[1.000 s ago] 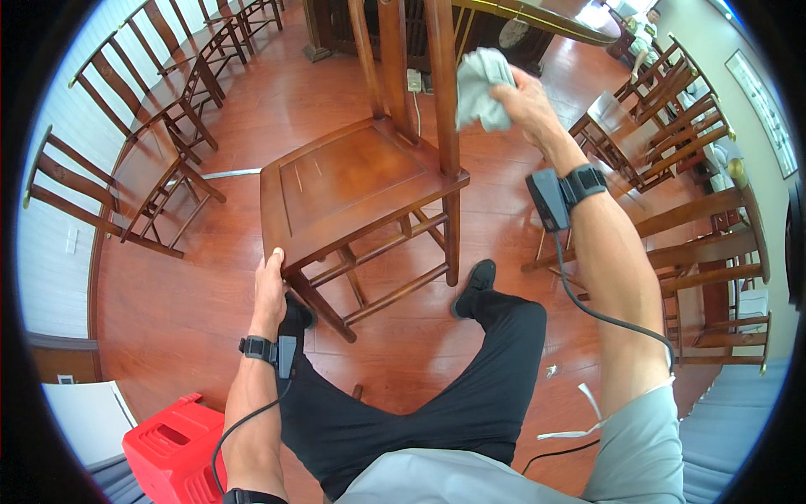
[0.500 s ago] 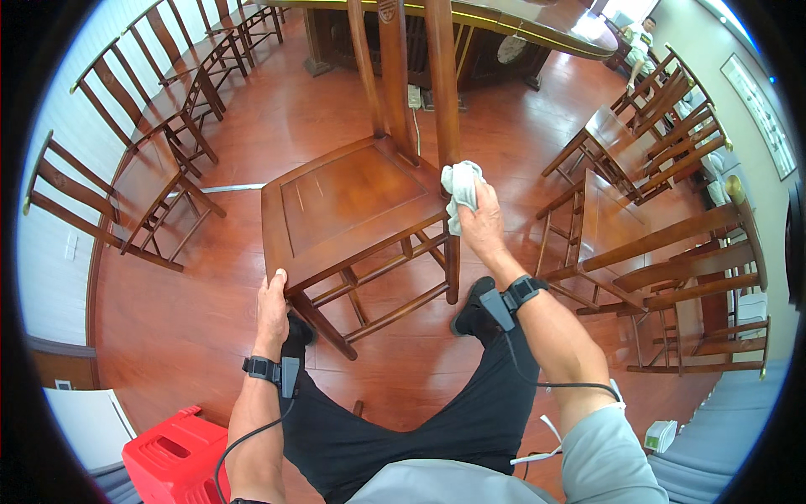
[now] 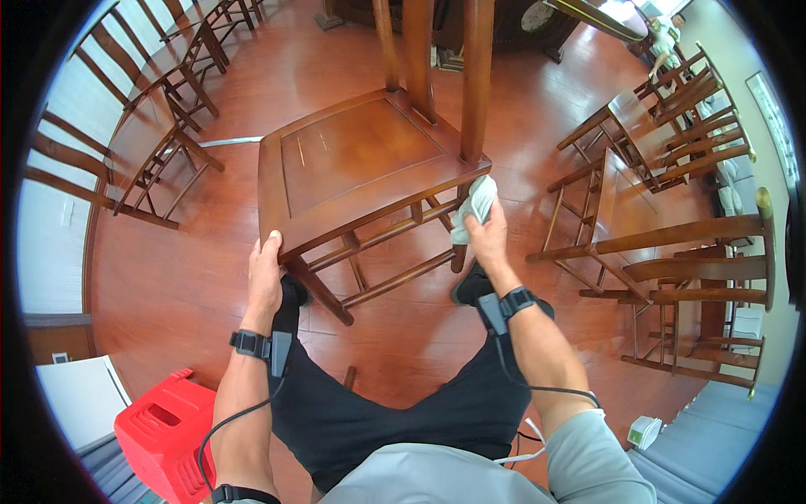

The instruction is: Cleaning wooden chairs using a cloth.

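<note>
Wooden chair [image 3: 369,155] was between the 2 hands, left hand [image 3: 265,273] gripping its near-left seat corner [image 3: 292,242], right hand [image 3: 491,239] holding pale cloth [image 3: 476,206] at the leg [image 3: 458,259] below the near-right corner [image 3: 468,175].

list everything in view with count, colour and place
chair: 1, brown, centre
cloth: 1, pale grey-green, at the chair's right corner
other chairs: several, exact count unclear, brown, left and right
large table: 1, dark brown, far edge
plastic object: 1, red, lower left
panel: 1, white, lower left
small box: 1, white and green, lower right
framed picture: 1, pale, far right
fabric: count unclear, grey-blue, lower right
floor: 1, reddish brown, throughout
another person: 1, in pale clothing, far upper right
wrist devices: 2, grey and black, worn left and right
trousers: 1 pair, black, lower centre
shoes: 2, black, near the chair
left hand: 1, bare, holding the chair's near left corner
right hand: 1, bare, holding the cloth
</note>
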A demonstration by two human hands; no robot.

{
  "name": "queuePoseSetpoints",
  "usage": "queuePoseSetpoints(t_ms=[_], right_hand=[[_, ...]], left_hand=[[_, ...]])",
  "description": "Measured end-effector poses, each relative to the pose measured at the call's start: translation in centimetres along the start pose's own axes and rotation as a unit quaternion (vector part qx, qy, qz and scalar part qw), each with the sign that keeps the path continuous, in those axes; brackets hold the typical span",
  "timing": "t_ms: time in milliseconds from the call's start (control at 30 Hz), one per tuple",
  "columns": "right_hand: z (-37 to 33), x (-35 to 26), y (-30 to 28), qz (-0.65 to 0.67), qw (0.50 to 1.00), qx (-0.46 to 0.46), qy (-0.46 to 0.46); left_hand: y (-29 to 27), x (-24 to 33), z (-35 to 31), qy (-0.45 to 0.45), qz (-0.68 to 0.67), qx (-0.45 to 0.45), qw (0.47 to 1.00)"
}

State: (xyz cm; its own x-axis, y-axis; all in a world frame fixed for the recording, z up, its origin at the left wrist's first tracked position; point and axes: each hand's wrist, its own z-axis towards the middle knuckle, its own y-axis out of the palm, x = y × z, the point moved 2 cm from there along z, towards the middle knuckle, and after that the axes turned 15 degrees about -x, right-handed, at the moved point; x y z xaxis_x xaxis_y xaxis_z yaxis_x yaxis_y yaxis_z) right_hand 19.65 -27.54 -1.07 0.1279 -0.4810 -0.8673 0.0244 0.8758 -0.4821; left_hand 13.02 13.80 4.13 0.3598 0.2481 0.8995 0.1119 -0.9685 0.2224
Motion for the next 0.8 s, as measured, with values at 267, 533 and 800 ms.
queuePoseSetpoints(t_ms=[267, 533, 800], right_hand=[[-5.7, 9.6, 3.7, -0.112, 0.962, 0.009, 0.248], [-6.6, 11.0, 5.8, 0.160, 0.896, 0.055, 0.411], [-6.2, 4.4, 9.6, 0.314, 0.859, 0.112, 0.389]], left_hand=[[-0.3, 1.4, 0.9, 0.011, -0.069, -0.016, 0.997], [-0.4, 2.8, 0.6, 0.007, -0.051, -0.007, 0.999], [-0.9, 1.6, 2.1, 0.012, -0.051, -0.033, 0.998]])
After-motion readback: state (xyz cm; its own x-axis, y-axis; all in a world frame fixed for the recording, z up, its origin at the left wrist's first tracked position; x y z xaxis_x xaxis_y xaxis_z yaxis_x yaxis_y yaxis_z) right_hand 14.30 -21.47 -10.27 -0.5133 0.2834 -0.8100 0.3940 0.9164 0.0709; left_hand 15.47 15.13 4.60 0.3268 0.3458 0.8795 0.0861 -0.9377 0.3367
